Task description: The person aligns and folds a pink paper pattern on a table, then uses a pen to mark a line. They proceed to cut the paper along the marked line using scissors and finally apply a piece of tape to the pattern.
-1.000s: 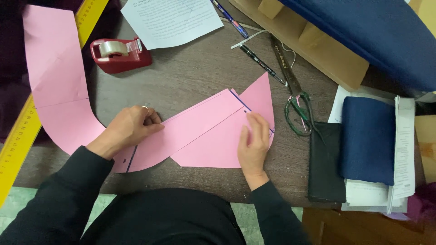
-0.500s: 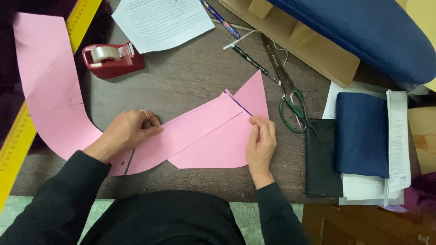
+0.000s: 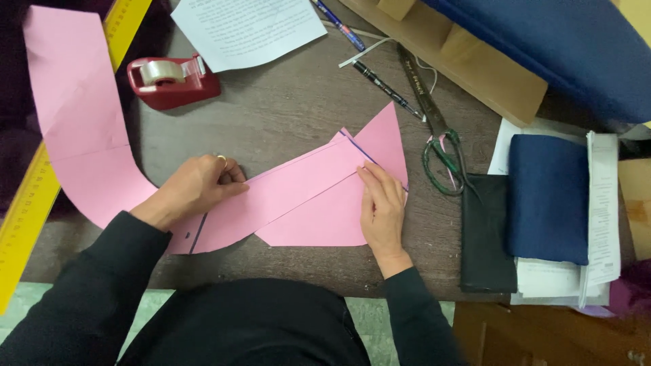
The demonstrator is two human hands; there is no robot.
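Head view: at the frame's centre, the left hand (image 3: 193, 190) and the right hand (image 3: 382, 207) press flat, fingers together, on folded pink paper (image 3: 298, 196) lying on the counter (image 3: 285, 115); scissors (image 3: 437, 135) lie right, a red tape dispenser (image 3: 173, 81) upper left.

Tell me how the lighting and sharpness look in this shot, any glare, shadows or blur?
Head view: soft, even light, no harsh glare; the tape roll shows only a faint sheen. Shadows are weak, a thin one under the left hand on the pink paper. The right hand, scissors and table are sharp; the bottom-right corner is slightly blurred, and edges bend mildly from the wide lens.
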